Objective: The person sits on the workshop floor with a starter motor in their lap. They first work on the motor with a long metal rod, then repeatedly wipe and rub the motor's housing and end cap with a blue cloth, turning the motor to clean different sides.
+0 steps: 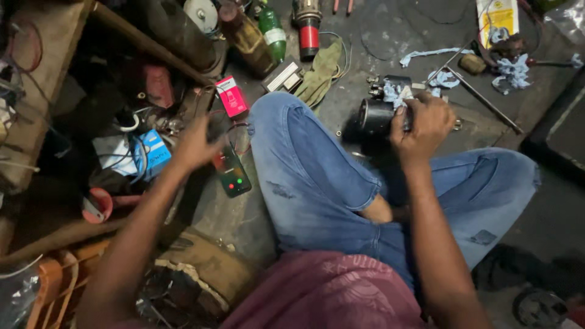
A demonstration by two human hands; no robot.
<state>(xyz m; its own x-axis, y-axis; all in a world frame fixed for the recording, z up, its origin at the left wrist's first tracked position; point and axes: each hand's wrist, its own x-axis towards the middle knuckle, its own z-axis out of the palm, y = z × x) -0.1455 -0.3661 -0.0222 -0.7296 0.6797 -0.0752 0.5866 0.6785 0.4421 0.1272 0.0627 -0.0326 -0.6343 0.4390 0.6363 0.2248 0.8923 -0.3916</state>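
Black motor housing gripped in right hand, left hand over phone

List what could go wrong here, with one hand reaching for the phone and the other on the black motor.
1. The right hand alone steadies the black motor; it may roll off toward the knee.
2. The left hand reaches over the phone beside tangled wires; it could snag them.
3. Small loose parts lie near the motor and may scatter.

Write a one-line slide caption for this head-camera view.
Seated cross-legged on a workshop floor, a person's right hand grips a black cylindrical motor while the left hand reaches toward a lit phone.
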